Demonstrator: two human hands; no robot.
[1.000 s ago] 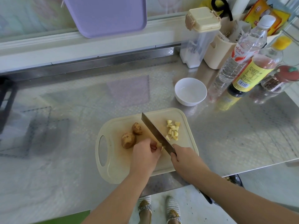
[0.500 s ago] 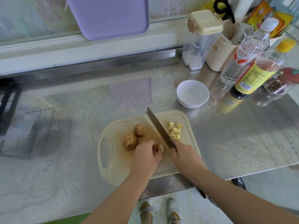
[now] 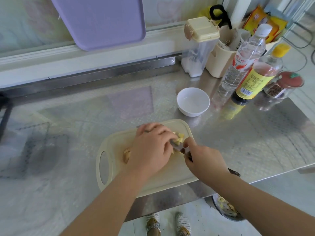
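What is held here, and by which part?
Right hand grips the knife by its handle, next to the blade; left hand lies over the blade, grip unclear.

- Two hands: left hand [image 3: 151, 150], right hand [image 3: 204, 160]
- One knife [image 3: 178, 148]
- Two boards: cream board [image 3: 115, 147], purple board [image 3: 102, 23]
- One white bowl [image 3: 192, 111]
- Two bottles: clear bottle [image 3: 242, 62], yellow-capped bottle [image 3: 255, 79]
- One jar [image 3: 289, 80]

Near the far edge of the cutting board [image 3: 115, 143], the left hand [image 3: 151, 149] seemingly presses the knife [image 3: 178, 147] beside diced pieces [image 3: 180, 136]; the right hand [image 3: 204, 160] grips it.
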